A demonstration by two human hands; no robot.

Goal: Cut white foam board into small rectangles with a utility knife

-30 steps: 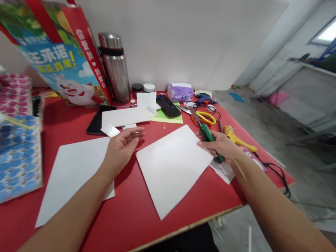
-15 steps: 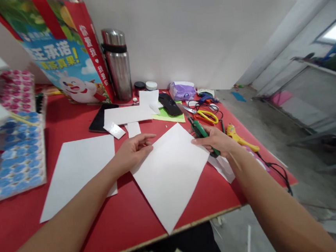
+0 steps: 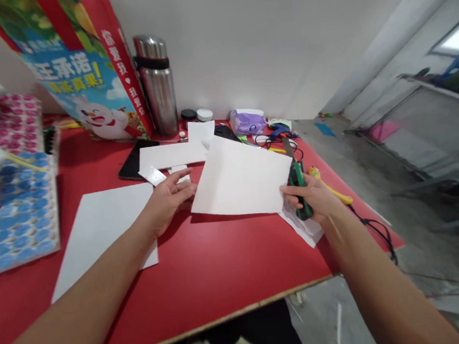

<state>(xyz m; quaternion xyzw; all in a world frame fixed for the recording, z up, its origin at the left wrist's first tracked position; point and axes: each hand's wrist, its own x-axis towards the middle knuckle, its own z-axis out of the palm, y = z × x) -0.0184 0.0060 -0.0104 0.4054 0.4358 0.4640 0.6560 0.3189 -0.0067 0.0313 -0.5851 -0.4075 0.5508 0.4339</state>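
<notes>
My right hand (image 3: 314, 201) is closed around a green-handled utility knife (image 3: 298, 182) and also pinches the near right corner of a white sheet (image 3: 240, 179), which is lifted off the red table (image 3: 206, 270) and tilted up. My left hand (image 3: 167, 199) hovers just left of that sheet, palm half turned up, fingers loosely spread and holding nothing. Under its wrist lies a second white sheet (image 3: 98, 231), flat on the table.
A steel flask (image 3: 157, 87), a printed red bag (image 3: 80, 72), a dark tablet (image 3: 134, 161) under white card pieces (image 3: 174, 155), small jars, a purple tissue pack (image 3: 248, 122), cables and a yellow tool (image 3: 331, 187) stand behind. Sticker stacks (image 3: 15, 207) fill the left. The table edge runs close in front.
The white sheet lay flat and was being turned by both hands; now my right hand has lifted it and moved it back. My left hand has let go.
</notes>
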